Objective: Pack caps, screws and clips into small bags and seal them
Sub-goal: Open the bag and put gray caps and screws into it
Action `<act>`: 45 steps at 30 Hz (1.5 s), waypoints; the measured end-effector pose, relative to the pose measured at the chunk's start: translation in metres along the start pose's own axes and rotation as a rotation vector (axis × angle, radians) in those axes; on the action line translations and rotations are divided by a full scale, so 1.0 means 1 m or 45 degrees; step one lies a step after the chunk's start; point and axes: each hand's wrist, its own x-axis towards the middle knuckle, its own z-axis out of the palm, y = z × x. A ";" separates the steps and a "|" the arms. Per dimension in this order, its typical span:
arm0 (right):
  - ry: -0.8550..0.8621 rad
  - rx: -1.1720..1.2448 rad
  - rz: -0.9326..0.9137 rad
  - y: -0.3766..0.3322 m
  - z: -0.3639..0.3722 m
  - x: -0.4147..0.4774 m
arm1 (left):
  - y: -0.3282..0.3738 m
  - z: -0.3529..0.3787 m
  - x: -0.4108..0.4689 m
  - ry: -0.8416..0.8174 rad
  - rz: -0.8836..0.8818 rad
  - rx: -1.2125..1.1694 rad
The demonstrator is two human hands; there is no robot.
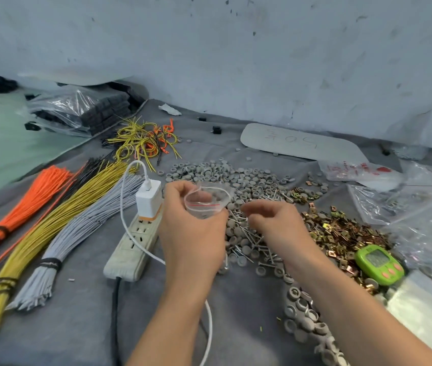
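My left hand [191,231] holds a small clear zip bag [205,202] with a red seal line, its mouth held open above the grey cloth. My right hand [272,223] hovers just right of the bag with its fingers curled, and small screws seem pinched at its fingertips. Grey round caps [220,173] lie in a wide pile behind the hands. Silver screws [251,239] are scattered under and between the hands. Brass-coloured clips [341,231] are heaped to the right.
A power strip [133,247] with a white charger [148,199] and cable lies left of my left hand. Bundles of orange, yellow and grey cable ties [38,233] fill the left side. A green timer [379,264] and plastic bags [420,223] sit at right.
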 end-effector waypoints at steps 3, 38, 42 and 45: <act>-0.298 -0.643 -0.253 -0.005 0.019 0.007 | -0.001 -0.004 0.006 0.089 0.010 -0.075; 0.160 -0.086 -0.379 -0.027 -0.043 -0.046 | 0.007 0.027 -0.032 -0.466 0.499 0.312; 0.235 0.106 -0.393 -0.026 -0.044 -0.039 | 0.008 0.025 -0.023 -0.420 0.332 0.011; 0.451 0.037 -0.289 -0.020 -0.046 -0.033 | 0.005 0.021 -0.013 -0.333 0.179 -0.315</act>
